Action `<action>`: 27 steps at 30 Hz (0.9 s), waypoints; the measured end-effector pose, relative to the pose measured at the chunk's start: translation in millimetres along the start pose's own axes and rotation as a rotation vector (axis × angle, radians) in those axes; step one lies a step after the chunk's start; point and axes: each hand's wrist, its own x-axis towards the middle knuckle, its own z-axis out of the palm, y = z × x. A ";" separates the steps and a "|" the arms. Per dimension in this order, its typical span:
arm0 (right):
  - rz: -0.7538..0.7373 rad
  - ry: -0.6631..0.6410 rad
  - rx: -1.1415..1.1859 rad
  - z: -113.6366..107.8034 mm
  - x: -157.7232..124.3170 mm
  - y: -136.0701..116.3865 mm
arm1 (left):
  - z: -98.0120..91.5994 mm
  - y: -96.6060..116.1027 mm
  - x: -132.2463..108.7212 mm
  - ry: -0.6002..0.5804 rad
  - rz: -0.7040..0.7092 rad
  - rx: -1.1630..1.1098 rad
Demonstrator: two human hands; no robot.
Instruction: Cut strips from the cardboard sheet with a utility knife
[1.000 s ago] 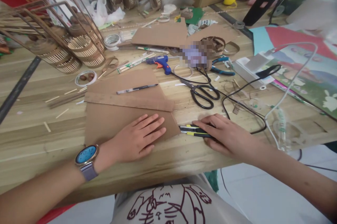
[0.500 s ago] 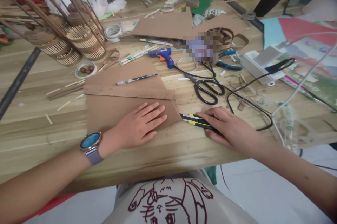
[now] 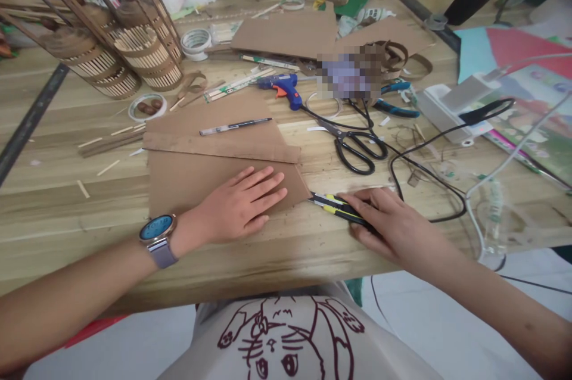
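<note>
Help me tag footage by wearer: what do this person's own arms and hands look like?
The left hand and right hand are ungloved, with no rings visible, and no sleeves show. The left wrist wears a round watch with a blue dial, metallic rim and greyish-purple strap. Nothing worn shows on the right wrist.

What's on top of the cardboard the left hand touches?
A strip and, beyond it, a pen lie on the cardboard; the left hand rests on the near part. Whatever lies beneath the strip and hand is hidden.
</note>
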 end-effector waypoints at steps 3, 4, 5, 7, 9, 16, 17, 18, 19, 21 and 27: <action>0.051 0.012 -0.010 1.6 4.0 -0.5 | -0.4 1.6 5.5 -0.013 -0.047 -0.018; 0.070 0.015 -0.008 2.0 5.7 0.2 | -1.2 1.2 7.8 -0.013 -0.066 -0.026; 0.086 0.016 -0.003 2.1 7.5 1.2 | -2.3 -0.2 10.0 -0.013 -0.081 -0.038; 0.106 0.013 0.005 1.8 10.7 3.7 | -5.3 -6.5 13.8 -0.012 -0.080 -0.081; 0.112 0.011 0.013 1.3 13.3 6.0 | -8.1 -16.7 16.2 -0.012 -0.033 -0.144; 0.094 0.055 -0.028 3.0 11.3 6.4 | -3.8 -37.1 17.0 0.118 0.110 -0.163; 0.088 0.063 -0.037 3.1 10.0 5.8 | -2.7 -36.3 17.0 0.129 0.107 -0.157; 0.082 0.069 -0.045 3.1 8.9 5.1 | -1.9 -35.3 17.0 0.136 0.108 -0.155; 0.077 0.073 -0.051 3.0 8.1 4.4 | -1.4 -34.4 17.1 0.140 0.110 -0.156; 0.077 0.078 -0.056 3.0 7.8 3.1 | -1.0 -33.3 17.4 0.142 0.114 -0.162; 0.117 0.095 -0.033 6.9 9.1 0.2 | 1.1 -33.9 17.9 0.142 0.095 -0.154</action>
